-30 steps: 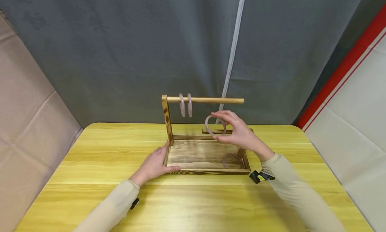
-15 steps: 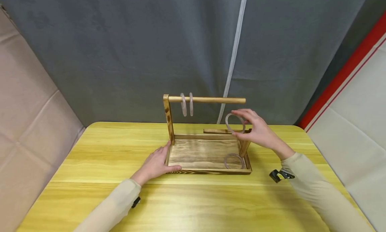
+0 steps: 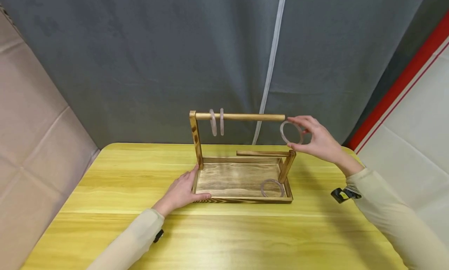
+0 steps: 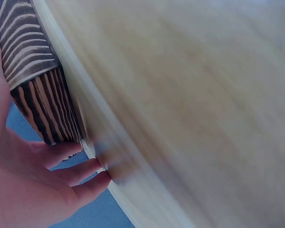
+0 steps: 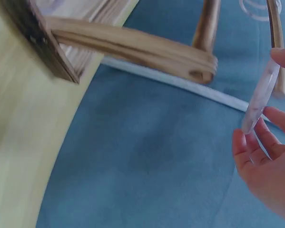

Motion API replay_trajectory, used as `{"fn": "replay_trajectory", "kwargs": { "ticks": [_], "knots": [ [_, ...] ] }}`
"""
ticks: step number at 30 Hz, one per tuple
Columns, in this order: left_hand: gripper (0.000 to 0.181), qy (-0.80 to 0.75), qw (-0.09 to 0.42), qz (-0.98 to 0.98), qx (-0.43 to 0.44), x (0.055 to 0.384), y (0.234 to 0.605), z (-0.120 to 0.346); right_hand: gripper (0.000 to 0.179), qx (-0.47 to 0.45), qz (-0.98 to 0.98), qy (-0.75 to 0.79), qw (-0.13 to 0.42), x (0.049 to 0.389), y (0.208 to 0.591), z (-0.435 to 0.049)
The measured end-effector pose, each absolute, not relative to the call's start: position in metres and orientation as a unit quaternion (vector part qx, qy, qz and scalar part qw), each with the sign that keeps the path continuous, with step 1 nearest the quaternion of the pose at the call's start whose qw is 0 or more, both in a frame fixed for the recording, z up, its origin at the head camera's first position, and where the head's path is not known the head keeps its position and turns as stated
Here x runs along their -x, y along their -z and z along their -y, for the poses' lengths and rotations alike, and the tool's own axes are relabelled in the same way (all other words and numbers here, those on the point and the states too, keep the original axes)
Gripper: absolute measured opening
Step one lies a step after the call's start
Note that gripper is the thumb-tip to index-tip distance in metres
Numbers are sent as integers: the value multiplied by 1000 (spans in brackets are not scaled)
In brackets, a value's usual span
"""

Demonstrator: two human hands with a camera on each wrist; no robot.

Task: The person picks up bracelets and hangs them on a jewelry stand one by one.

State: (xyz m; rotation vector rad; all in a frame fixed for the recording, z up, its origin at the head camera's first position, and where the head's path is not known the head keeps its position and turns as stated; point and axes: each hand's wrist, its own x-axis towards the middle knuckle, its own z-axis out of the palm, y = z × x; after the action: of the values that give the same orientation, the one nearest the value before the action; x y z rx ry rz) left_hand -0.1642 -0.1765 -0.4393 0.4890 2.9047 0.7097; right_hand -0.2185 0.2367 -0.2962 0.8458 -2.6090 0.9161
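The left hand [image 3: 180, 190] sat at the near-left corner of the wooden rack [image 3: 242, 160], digits extended: thumb along the near rim of the tray [image 3: 231, 176], fingers against its left wall. Braced, not wrapped round. A hard knock from the right could have twisted the rack on the counter [image 3: 231, 235].

The loose ring [image 3: 262, 189] lay in the tray's near-right corner, by the foot of the right post [image 3: 287, 166]. Another ring dropped there could have chipped both, if brittle; couldn't tell material.

The lower bar [image 3: 261, 153] ran left from that post's top. A low knuckle could have clipped it.

The right hand [image 3: 320, 143] pinched the held ring [image 3: 281, 132] between thumb and fingertips, in the air just beside the upper bar's [image 3: 254, 117] free right end. Contact unclear, depth hard to read. Main risk: off-axis ring catching the bar tip, then slipping from a light pinch. Index fingertip was near that tip too; could've jammed first.

The left hanging ring [image 3: 213, 125] and right hanging ring [image 3: 222, 123] hung at the bar's left end, slightly apart. A jolt could have knocked them together; a tilt right could have slid them off, no end stop visible.
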Motion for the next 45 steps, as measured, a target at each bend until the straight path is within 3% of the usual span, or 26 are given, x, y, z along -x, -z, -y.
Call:
{"fn": "replay_trajectory", "kwargs": {
  "ticks": [20,34,45],
  "knots": [
    [117,-228,55,-959,-157,167,440,176,68,-259,893,-355,100,235,281,-240],
    [119,-225,53,-960,-156,166,441,176,68,-284,850,-440,51,247,291,-217],
    [117,-226,54,-960,-155,164,439,176,65,-314,841,-438,52,254,283,-209]
  ]
}}
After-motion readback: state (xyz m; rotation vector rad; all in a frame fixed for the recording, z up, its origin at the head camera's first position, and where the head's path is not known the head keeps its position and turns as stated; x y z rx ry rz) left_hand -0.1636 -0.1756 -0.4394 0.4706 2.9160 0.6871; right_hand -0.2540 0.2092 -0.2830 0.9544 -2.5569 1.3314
